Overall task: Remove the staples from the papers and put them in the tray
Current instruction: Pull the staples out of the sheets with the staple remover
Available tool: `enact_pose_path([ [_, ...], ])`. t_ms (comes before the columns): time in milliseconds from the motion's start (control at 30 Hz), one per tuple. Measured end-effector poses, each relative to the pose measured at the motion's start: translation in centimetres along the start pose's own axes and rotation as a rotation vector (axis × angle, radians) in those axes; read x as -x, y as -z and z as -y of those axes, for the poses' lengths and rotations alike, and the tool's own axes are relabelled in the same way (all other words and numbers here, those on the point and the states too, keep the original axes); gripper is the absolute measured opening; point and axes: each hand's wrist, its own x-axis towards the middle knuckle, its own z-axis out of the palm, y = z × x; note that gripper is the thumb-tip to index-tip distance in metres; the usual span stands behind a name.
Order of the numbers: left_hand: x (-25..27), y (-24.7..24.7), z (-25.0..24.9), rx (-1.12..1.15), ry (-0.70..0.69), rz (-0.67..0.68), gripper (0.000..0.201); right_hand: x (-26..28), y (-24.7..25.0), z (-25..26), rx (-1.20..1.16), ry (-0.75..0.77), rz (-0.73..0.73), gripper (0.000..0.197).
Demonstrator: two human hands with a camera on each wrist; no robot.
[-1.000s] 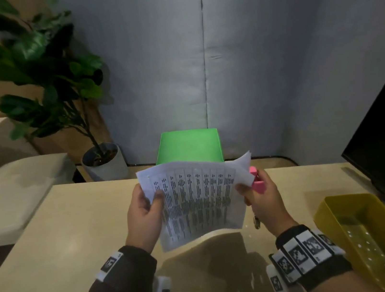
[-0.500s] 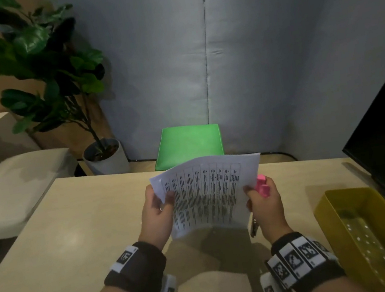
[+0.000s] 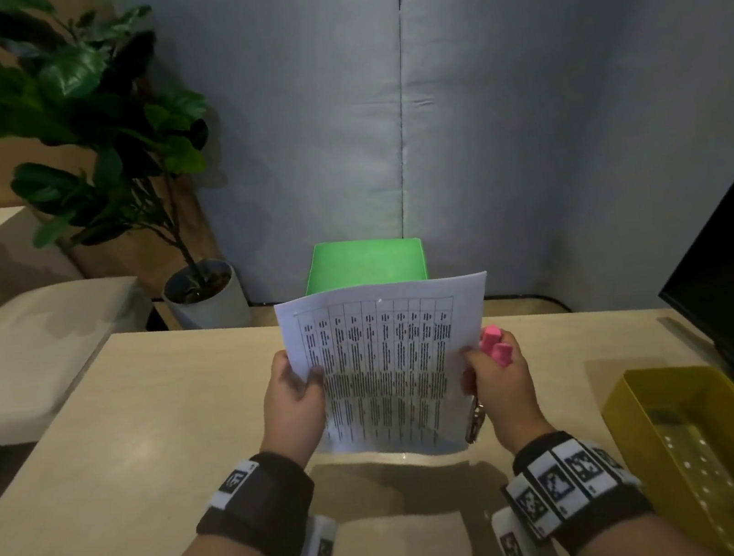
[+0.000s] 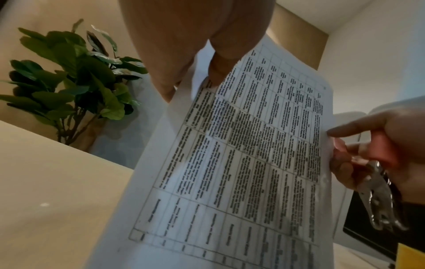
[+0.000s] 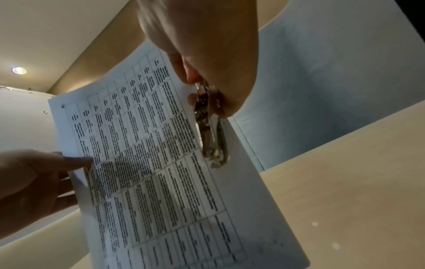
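Two hands held the papers point(image 3: 388, 365) above the table point(image 3: 150, 437): left hand point(image 3: 293, 400) pinching the 9 o'clock edge, right hand point(image 3: 498, 377) pinching the 3 o'clock edge while gripping the pink-handled staple remover point(image 3: 494, 346). Yellow tray point(image 3: 628, 424) sat at 4 o'clock.

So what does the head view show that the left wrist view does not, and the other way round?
Only the head view shows the whole yellow plastic tray, the green box and both wristbands. Only the left wrist view shows the metal jaws of the pink-handled staple remover clearly, hanging below the right hand. Both show the white printed papers held by the left hand and right hand, the potted plant and the beige table.
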Motion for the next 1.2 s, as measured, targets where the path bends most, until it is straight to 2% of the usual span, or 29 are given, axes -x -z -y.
enact_pose_path([
  [200,1.4,2.1,2.0,-0.054,0.076,0.055,0.020,0.6,-2.1,-0.5,-0.009,-0.034,0.037,0.012],
  [367,1.3,5.1,1.8,-0.108,0.093,-0.002,0.020,0.7,-5.3,0.5,-0.022,-0.003,0.074,0.011],
  [467,0.3,8.4,0.9,-0.075,0.136,-0.077,0.018,0.4,-8.6,1.0,0.011,-0.025,0.104,0.016],
  [533,-0.5,11.2,0.4,-0.080,0.163,-0.122,0.016,0.5,-11.1,1.2,0.038,-0.076,0.164,0.011],
  [700,-2.3,18.8,1.0,-0.148,0.260,-0.192,0.024,2.3,-17.2,1.1,0.076,-0.184,0.331,0.018],
  [833,-3.6,23.1,2.2,-0.232,0.324,-0.175,0.028,3.7,-21.9,-0.2,0.121,-0.264,0.423,0.031],
  [967,-4.8,26.1,4.2,-0.340,0.331,-0.169,0.032,4.5,-25.9,-1.8,0.163,-0.340,0.489,0.018],
  [1200,-7.5,29.8,9.3,-0.452,0.382,-0.058,0.023,4.3,-31.1,-5.9,0.264,-0.414,0.509,0.018],
])
